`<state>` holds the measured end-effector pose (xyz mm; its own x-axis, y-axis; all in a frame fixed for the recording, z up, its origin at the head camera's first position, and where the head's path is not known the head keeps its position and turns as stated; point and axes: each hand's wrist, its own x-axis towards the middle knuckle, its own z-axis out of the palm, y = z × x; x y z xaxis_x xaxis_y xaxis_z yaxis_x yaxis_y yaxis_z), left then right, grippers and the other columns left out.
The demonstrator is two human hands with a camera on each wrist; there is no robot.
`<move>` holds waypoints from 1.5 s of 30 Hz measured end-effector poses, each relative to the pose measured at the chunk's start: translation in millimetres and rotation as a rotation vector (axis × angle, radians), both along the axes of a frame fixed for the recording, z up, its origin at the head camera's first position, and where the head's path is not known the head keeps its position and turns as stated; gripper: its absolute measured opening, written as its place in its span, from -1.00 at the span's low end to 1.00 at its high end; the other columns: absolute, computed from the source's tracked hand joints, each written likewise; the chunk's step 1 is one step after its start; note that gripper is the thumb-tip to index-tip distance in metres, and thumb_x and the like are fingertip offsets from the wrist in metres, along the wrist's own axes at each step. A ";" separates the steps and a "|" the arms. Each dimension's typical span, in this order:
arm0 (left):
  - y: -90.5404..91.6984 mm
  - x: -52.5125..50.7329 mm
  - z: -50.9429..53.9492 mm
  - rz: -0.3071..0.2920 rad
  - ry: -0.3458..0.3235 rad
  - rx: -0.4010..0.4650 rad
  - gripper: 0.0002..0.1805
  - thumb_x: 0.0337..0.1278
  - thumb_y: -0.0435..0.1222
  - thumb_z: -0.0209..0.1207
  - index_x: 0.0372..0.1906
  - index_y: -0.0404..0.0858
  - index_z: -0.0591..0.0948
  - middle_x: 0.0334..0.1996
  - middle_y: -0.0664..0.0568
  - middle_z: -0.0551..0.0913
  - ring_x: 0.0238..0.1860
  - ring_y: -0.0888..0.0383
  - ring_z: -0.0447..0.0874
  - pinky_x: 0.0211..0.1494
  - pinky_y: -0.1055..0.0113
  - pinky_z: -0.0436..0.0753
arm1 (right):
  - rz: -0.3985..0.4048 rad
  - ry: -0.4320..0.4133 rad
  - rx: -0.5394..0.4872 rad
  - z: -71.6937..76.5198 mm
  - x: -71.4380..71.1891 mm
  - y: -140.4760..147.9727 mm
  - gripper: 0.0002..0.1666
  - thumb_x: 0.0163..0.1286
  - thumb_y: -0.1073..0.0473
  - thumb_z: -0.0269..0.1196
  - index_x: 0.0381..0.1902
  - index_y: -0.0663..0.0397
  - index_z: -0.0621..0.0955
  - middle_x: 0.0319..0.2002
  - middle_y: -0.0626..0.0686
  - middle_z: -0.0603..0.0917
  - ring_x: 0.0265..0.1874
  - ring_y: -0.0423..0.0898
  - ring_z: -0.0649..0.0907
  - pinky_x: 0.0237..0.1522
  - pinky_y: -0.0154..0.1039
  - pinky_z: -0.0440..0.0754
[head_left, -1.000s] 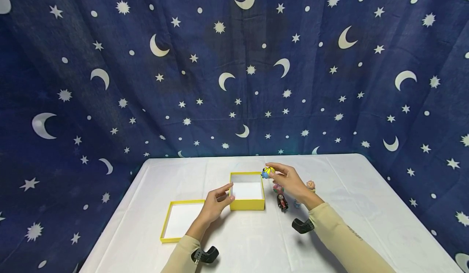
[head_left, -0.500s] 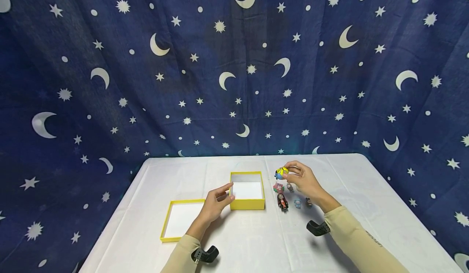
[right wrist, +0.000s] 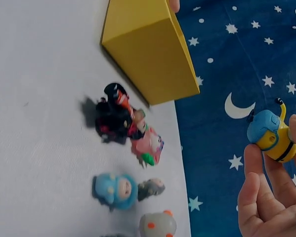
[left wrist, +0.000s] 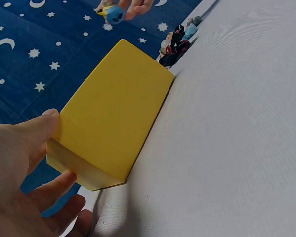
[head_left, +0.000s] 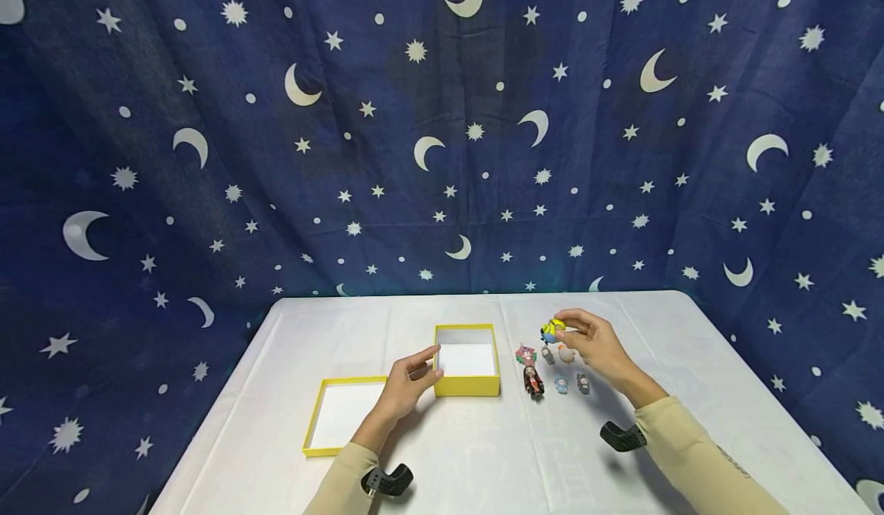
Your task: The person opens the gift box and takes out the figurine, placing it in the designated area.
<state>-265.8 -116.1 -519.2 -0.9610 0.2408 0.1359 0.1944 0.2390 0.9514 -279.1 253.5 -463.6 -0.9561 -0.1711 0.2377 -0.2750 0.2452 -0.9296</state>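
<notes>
In my right hand (head_left: 604, 354), a Minion figure (head_left: 552, 331) is pinched between thumb and fingers. It is yellow and blue, and the right wrist view shows the Minion figure (right wrist: 272, 136) lying on its side in the air. Below it stand small toy figures: a black-haired doll (head_left: 532, 382), a pink figure (head_left: 526, 354), a light-blue figure (head_left: 562, 384), grey figures (head_left: 583, 382) and a whitish round one (head_left: 566, 354). My left hand (head_left: 403, 389) grips the front left corner of an open yellow box (head_left: 466, 386), thumb at the rim and fingers against its side.
A yellow-rimmed box lid (head_left: 345, 415) lies on the white tablecloth (head_left: 470, 453) left of the box, its white inside up. Behind the table hangs a dark blue curtain (head_left: 387, 162) with moons and stars. The visible floor of the box is white.
My right hand has moved to the right with the Minion figure, away from the box rim to above the toys. More small figures now show beneath it. The left hand stays at the box.
</notes>
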 end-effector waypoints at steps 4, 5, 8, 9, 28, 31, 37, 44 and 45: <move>-0.3 0.3 0.4 -0.006 0.000 0.000 -0.46 0.36 -0.28 0.24 0.39 -0.29 0.50 0.44 -0.22 0.44 0.40 -0.34 0.42 0.47 -0.18 0.45 | -0.013 -0.021 0.023 -2.0 1.9 7.9 -0.58 0.46 0.17 0.28 0.18 0.27 0.54 -0.10 -0.45 0.69 -0.32 -0.38 0.66 -0.52 -0.36 0.60; -0.3 0.4 0.8 -0.006 -0.002 0.000 -0.46 0.36 -0.28 0.24 0.39 -0.28 0.50 0.44 -0.21 0.44 0.40 -0.34 0.42 0.47 -0.18 0.45 | -0.012 -0.024 0.024 -2.1 2.6 9.8 -0.59 0.46 0.17 0.28 0.18 0.24 0.55 -0.11 -0.44 0.69 -0.34 -0.38 0.66 -0.51 -0.34 0.62; 0.0 0.0 1.6 -0.007 0.000 -0.003 -0.46 0.36 -0.27 0.24 0.39 -0.29 0.50 0.44 -0.21 0.44 0.40 -0.34 0.42 0.47 -0.17 0.45 | -0.014 -0.025 0.021 -2.1 5.4 14.6 -0.62 0.46 0.19 0.27 0.17 0.23 0.57 -0.14 -0.42 0.70 -0.33 -0.38 0.67 -0.43 -0.34 0.68; 0.0 -0.2 1.8 -0.007 0.001 -0.004 -0.46 0.36 -0.27 0.24 0.39 -0.30 0.50 0.44 -0.21 0.44 0.40 -0.34 0.42 0.47 -0.18 0.46 | -0.011 -0.023 0.021 -1.8 6.5 16.2 -0.61 0.46 0.19 0.27 0.17 0.24 0.57 -0.13 -0.41 0.71 -0.33 -0.38 0.67 -0.42 -0.35 0.69; 0.0 0.8 1.3 -0.014 0.020 -0.010 -0.47 0.37 -0.28 0.22 0.39 -0.32 0.50 0.43 -0.26 0.45 0.37 -0.35 0.44 0.45 -0.20 0.47 | -0.022 0.035 0.053 -21.9 15.7 38.5 -0.54 0.49 0.29 0.21 0.20 0.56 0.49 0.01 -0.19 0.71 -0.22 -0.40 0.72 -0.16 -0.31 0.79; -0.2 0.7 1.0 -0.013 0.020 -0.006 -0.47 0.36 -0.29 0.23 0.38 -0.32 0.50 0.43 -0.26 0.44 0.37 -0.35 0.43 0.45 -0.20 0.46 | -0.030 0.038 0.067 -23.2 15.9 40.5 -0.51 0.50 0.28 0.20 0.23 0.57 0.48 -0.03 -0.40 0.65 -0.21 -0.45 0.70 -0.17 -0.35 0.76; 0.0 -0.5 -0.2 -0.006 0.000 0.003 -0.47 0.36 -0.27 0.24 0.39 -0.26 0.51 0.44 -0.23 0.44 0.40 -0.33 0.41 0.48 -0.19 0.44 | -0.092 0.005 0.130 -23.4 16.9 46.3 -0.49 0.50 0.20 0.23 0.25 0.48 0.51 0.04 -0.21 0.70 -0.22 -0.46 0.68 -0.16 -0.31 0.74; -0.3 -1.7 -1.5 -0.012 0.009 0.008 -0.46 0.36 -0.27 0.23 0.39 -0.27 0.50 0.45 -0.24 0.43 0.41 -0.35 0.40 0.48 -0.20 0.43 | -0.120 -0.030 0.177 -24.2 18.1 54.7 -0.46 0.54 0.12 0.19 0.30 0.39 0.51 0.12 0.08 0.70 -0.17 -0.51 0.63 -0.11 -0.30 0.73; -0.3 -1.9 -1.6 -0.011 0.009 0.008 -0.47 0.36 -0.27 0.23 0.39 -0.27 0.50 0.45 -0.23 0.43 0.41 -0.35 0.40 0.48 -0.20 0.43 | -0.119 -0.029 0.184 -24.1 18.4 55.4 -0.46 0.55 0.11 0.18 0.31 0.39 0.51 0.13 0.09 0.70 -0.16 -0.53 0.62 -0.11 -0.30 0.73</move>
<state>-267.7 -116.3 -520.8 -0.9572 0.2500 0.1460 0.2051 0.2295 0.9515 -260.7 308.9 -487.7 -0.9783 -0.0941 0.1848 -0.2074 0.4403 -0.8736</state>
